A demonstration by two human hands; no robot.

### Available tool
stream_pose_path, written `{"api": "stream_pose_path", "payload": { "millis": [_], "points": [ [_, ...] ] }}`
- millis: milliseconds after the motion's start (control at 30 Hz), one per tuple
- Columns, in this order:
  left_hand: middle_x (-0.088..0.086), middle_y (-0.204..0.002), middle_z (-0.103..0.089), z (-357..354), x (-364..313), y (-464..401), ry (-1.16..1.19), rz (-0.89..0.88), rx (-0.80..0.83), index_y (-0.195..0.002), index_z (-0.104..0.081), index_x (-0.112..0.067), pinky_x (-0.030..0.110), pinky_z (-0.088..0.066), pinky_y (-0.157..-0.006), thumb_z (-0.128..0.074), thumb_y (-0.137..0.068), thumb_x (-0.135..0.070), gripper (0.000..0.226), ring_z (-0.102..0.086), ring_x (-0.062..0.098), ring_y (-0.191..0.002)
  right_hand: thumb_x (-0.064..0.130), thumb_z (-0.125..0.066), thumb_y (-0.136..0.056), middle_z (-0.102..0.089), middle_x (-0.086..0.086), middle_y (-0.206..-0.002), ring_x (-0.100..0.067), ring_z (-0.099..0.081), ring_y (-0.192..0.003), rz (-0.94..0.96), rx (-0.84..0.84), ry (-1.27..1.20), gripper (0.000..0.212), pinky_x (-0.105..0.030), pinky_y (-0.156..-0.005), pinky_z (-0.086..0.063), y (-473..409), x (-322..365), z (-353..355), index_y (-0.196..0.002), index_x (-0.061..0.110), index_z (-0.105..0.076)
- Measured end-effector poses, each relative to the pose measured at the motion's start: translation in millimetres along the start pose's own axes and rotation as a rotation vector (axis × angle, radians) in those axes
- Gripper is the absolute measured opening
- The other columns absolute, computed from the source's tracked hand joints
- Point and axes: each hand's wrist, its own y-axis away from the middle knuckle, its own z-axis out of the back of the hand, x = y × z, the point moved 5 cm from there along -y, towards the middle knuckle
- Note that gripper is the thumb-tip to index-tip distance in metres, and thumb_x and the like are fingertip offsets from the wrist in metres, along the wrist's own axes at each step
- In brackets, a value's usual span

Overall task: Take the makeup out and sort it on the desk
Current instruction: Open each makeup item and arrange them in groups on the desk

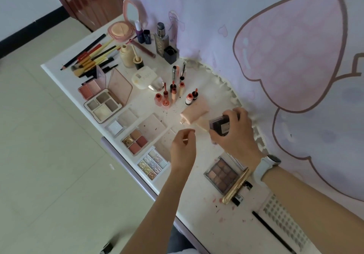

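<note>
- Makeup lies sorted in groups across the white desk [199,210].
- Far left: pencils and brushes [92,56] in a fanned bundle; open blush and shadow palettes [102,103] just beside them.
- Centre: small lip-tint bottles [171,94] standing upright in a cluster; pink tube [195,111] lying flat.
- Left hand [183,151] hovers above the desk, fingers loosely curled, pinching a small pale item.
- Right hand [234,133] grips a small dark compact [220,125], raised off the desk.
- Near right: brown eyeshadow palette [222,174], gold tube [236,186] resting against it.
</note>
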Motion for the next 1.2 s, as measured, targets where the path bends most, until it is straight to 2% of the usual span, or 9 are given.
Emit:
{"api": "stream_pose_path", "payload": {
  "millis": [67, 233, 433, 567, 700, 800, 933, 1033, 1200],
  "points": [
    [0.004, -0.1, -0.065, -8.9, 6.9, 5.5, 0.261, 0.214, 0.189, -0.101, -0.062, -0.017, 0.027, -0.05, -0.08, -0.041, -0.098, -0.024, 0.022, -0.062, 0.017, -0.088, 0.048, -0.065, -0.068, -0.031, -0.007, -0.125, -0.026, -0.035, -0.113, -0.011, -0.083, -0.216, 0.062, -0.041, -0.091, -0.047, 8.1, 2.9, 10.2, -0.116, 0.018, -0.039],
    [0.006, -0.098, -0.069, -20.3, -3.5, 21.2, 0.372, 0.097, 0.416, -0.109, -0.061, -0.017, 0.028, -0.054, -0.08, -0.039, -0.098, -0.028, 0.027, -0.067, 0.021, -0.09, 0.044, -0.065, -0.075, -0.036, 0.0, -0.121, -0.016, -0.037, -0.112, 0.005, -0.034, -0.38, 0.052, -0.03, -0.091, -0.044, 28.7, 8.9, 9.2, -0.117, 0.023, -0.041],
    [0.009, -0.099, -0.056, 2.0, -0.1, 24.6, 0.4, 0.084, 0.267, -0.116, -0.053, -0.015, 0.032, -0.051, -0.083, -0.033, -0.1, -0.029, 0.03, -0.056, 0.019, -0.087, 0.017, -0.055, -0.089, -0.036, 0.006, -0.105, -0.006, -0.046, -0.091, 0.088, 0.066, -0.278, 0.031, -0.008, -0.074, -0.044, 41.8, 5.5, 14.3, -0.12, 0.016, -0.049],
    [0.011, -0.105, -0.053, 11.1, 2.2, 35.4, 0.358, 0.091, 0.212, -0.121, -0.049, -0.014, 0.037, -0.049, -0.09, -0.03, -0.098, -0.041, 0.04, -0.053, 0.022, -0.097, 0.019, -0.057, -0.089, -0.041, 0.005, -0.097, -0.005, -0.05, -0.075, 0.247, 0.107, -0.222, 0.021, -0.02, -0.071, -0.051, 69.1, 23.5, 9.6, -0.107, 0.01, -0.055],
    [0.007, -0.109, -0.056, 17.3, 16.5, 55.5, 0.523, 0.12, 0.241, -0.126, -0.045, -0.025, 0.042, -0.051, -0.091, -0.049, -0.083, -0.05, 0.049, -0.06, 0.023, -0.103, 0.02, -0.059, -0.087, -0.047, 0.004, -0.09, -0.013, -0.052, -0.069, 0.352, 0.081, -0.191, 0.017, -0.021, -0.062, -0.049, 95.5, 42.4, 1.6, -0.1, 0.009, -0.058],
    [0.007, -0.096, -0.058, 29.5, 35.0, 65.2, 0.54, 0.148, 0.136, -0.119, -0.052, -0.026, 0.038, -0.055, -0.08, -0.057, -0.087, -0.035, 0.034, -0.062, 0.025, -0.093, 0.024, -0.052, -0.091, -0.056, 0.005, -0.088, -0.013, -0.055, -0.072, 0.36, 0.219, -0.262, 0.017, -0.027, -0.065, -0.05, 105.7, 49.1, -6.4, -0.101, 0.015, -0.062],
    [0.009, -0.103, -0.064, 36.3, 53.3, 79.1, 0.448, 0.197, 0.098, -0.114, -0.056, -0.029, 0.033, -0.058, -0.07, -0.062, -0.084, -0.037, 0.032, -0.064, 0.025, -0.097, 0.021, -0.049, -0.092, -0.065, -0.001, -0.074, -0.008, -0.056, -0.063, 0.337, 0.429, -0.304, 0.022, -0.021, -0.062, -0.048, 111.2, 51.9, -15.1, -0.095, 0.012, -0.069],
    [0.002, -0.105, -0.065, 36.6, 60.6, 87.5, 0.354, 0.171, 0.075, -0.113, -0.057, -0.031, 0.037, -0.058, -0.071, -0.065, -0.081, -0.039, 0.034, -0.064, 0.022, -0.097, 0.019, -0.051, -0.091, -0.06, -0.011, -0.059, -0.005, -0.042, -0.046, 0.333, 0.576, -0.294, 0.026, -0.016, -0.048, -0.037, 112.1, 52.3, -18.2, -0.079, 0.003, -0.068],
    [-0.002, -0.109, -0.063, 41.3, 64.9, 95.7, 0.188, 0.114, 0.056, -0.121, -0.053, -0.034, 0.041, -0.057, -0.077, -0.063, -0.078, -0.049, 0.046, -0.06, 0.017, -0.102, 0.017, -0.052, -0.09, -0.062, -0.014, -0.063, -0.007, -0.047, -0.047, 0.278, 0.719, -0.308, 0.024, -0.015, -0.048, -0.038, 119.0, 49.0, -24.7, -0.08, 0.0, -0.065]
  ]
}}
